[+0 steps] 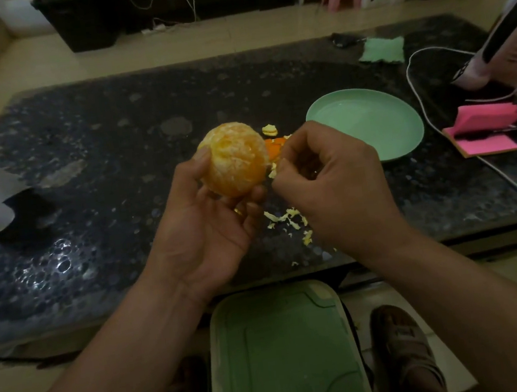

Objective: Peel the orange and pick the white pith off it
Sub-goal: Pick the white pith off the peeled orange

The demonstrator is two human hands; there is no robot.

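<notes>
Above the green lid, my left hand grips the orange, my right hand pinching pith just beside it.

The stone tabletop is shining glossy, the plastic plate is looking smooth, and the orange is looking matt.

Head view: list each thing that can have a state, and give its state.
orange: peeled, some pith left, held above the table.
left hand: grips the orange.
right hand: pinches a pith strip beside the orange.
plate: upright, empty.
pith scraps: loose on the table.
</notes>
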